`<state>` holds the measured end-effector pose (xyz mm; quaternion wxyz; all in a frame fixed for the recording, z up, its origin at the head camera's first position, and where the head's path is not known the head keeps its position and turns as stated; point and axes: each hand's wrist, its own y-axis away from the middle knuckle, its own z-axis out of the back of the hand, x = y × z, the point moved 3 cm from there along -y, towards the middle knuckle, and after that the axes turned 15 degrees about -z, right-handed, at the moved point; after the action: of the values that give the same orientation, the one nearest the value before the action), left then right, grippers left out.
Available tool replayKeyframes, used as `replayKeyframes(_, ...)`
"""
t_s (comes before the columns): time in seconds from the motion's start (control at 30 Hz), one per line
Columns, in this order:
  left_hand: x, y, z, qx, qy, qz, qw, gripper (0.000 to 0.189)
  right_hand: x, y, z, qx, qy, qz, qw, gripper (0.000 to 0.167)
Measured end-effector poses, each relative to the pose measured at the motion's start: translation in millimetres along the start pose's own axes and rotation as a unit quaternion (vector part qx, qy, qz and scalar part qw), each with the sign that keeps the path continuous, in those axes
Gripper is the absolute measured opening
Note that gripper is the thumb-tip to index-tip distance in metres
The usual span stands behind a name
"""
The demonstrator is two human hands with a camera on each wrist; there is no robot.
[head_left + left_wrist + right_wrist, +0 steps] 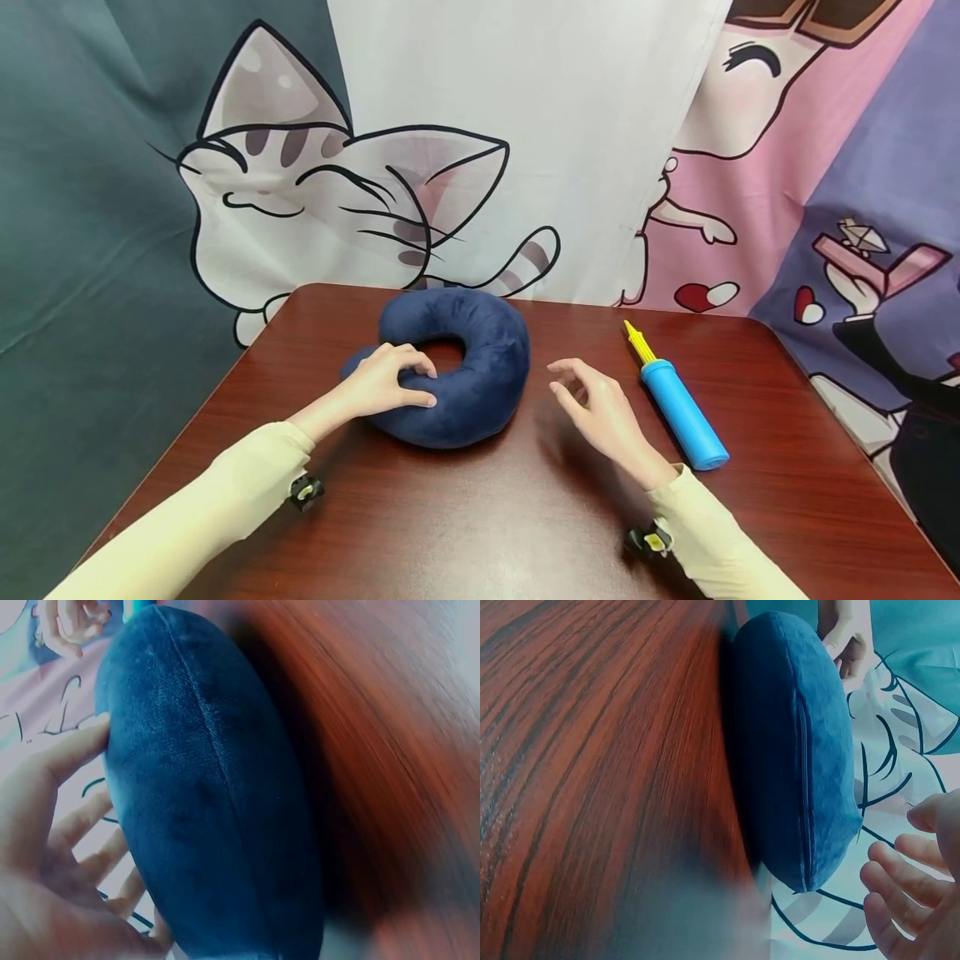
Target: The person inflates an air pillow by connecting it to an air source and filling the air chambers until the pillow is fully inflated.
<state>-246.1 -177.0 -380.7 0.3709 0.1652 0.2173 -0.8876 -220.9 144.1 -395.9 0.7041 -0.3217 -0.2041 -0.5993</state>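
A navy blue U-shaped neck pillow [491,358] of plush fabric lies flat on the table, its gap to the left. My left hand [390,379] rests over its near arm, thumb and fingers spread apart and loosely bent. In the left wrist view the thumb [82,746] touches the top of the pillow, and the other fingers show behind the fabric. My right hand [600,408] hovers to the right of the pillow, apart from it, holding nothing. Its fingers are loosely bent in the right wrist view. A seam runs along the pillow's side [802,765].
A blue hand pump [684,417] with a yellow nozzle [637,340] lies on the table right of my right hand. The dark red-brown wooden table [450,533] ends against a cartoon-printed cloth [570,167]. A black object [930,450] stands beyond the right edge.
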Motion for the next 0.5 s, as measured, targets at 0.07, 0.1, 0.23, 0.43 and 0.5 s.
replayKeyframes(0.07,-3.8,-0.7,-1.5,0.002,-0.009,0.013,0.9999,0.028,1,0.2,0,0.001,0.000,0.002,1.0000,0.024)
replayKeyframes(0.1,-5.7,-1.2,-2.3,0.003,-0.013,0.018,0.9997,0.027,1,0.4,0,0.002,0.000,0.003,1.0000,0.024)
replayKeyframes(0.23,-14.0,-3.8,-6.3,0.011,-0.037,0.034,0.9987,0.026,2,1.5,0,0.001,0.001,0.005,1.0000,0.023)
replayKeyframes(0.43,-24.1,-8.9,-13.0,0.014,-0.056,0.070,0.9959,0.029,3,4.3,-2,-0.005,0.002,0.004,1.0000,0.022)
replayKeyframes(0.5,-26.9,-10.6,-14.6,0.014,-0.061,0.079,0.9949,0.030,4,5.2,-3,-0.006,0.001,0.004,1.0000,0.022)
